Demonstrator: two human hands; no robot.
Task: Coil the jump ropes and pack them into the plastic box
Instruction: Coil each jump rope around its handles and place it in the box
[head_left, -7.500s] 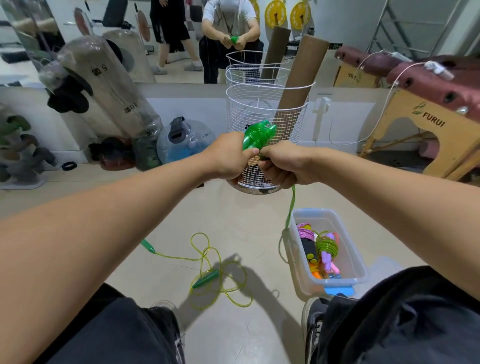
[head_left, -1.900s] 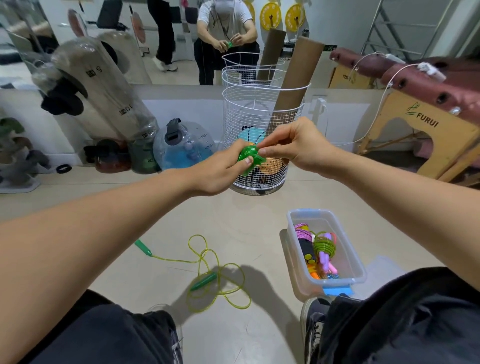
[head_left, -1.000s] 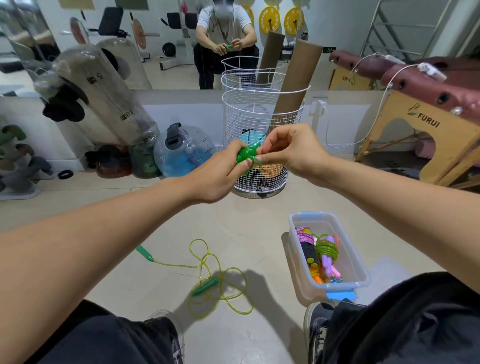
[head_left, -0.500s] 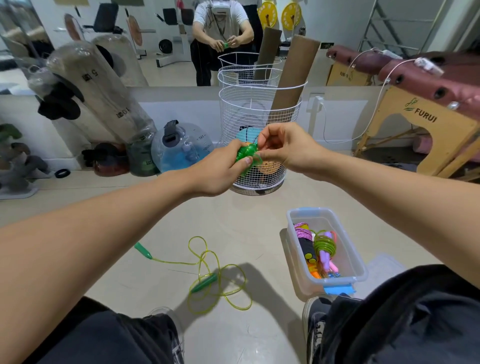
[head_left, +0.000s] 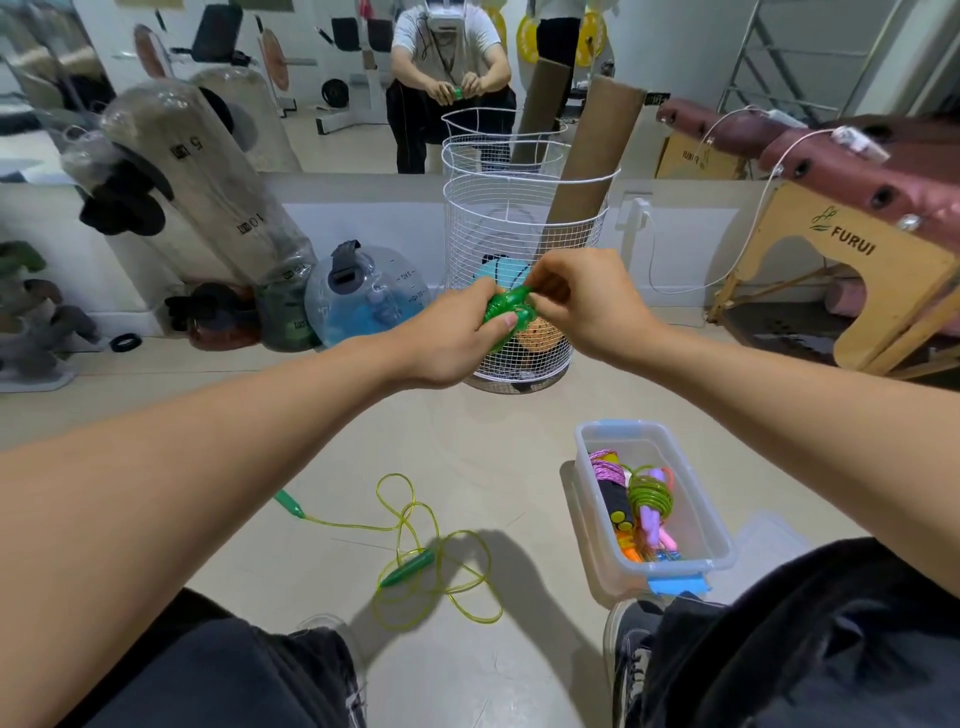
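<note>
You hold a coiled green jump rope (head_left: 506, 317) out in front of you, above the floor (head_left: 467, 441). Your left hand (head_left: 457, 338) grips the bundle from the near side, thumb laid across it; your right hand (head_left: 582, 306) pinches its top end with curled fingers.

Below, the floor is a pale, smooth beige surface. A second, yellow-green jump rope (head_left: 415, 545) lies on it in loose loops between your knees, its green handles spread apart. To the right of it stands the clear plastic box (head_left: 701, 525) with a blue latch, holding several coiled ropes in pink, green, purple and orange; its clear lid (head_left: 774, 530) lies just beside it on the floor.

Behind your hands a white wire basket (head_left: 524, 234) stands against a low white wall, with a cardboard tube (head_left: 592, 156) leaning out of it. Left of it sit a blue water-filled weight (head_left: 369, 296) and tall clear bags. At the right stands a folded massage table (head_left: 857, 208) with maroon padding. A mirror (head_left: 337, 78) above the wall reflects you crouching.
</note>
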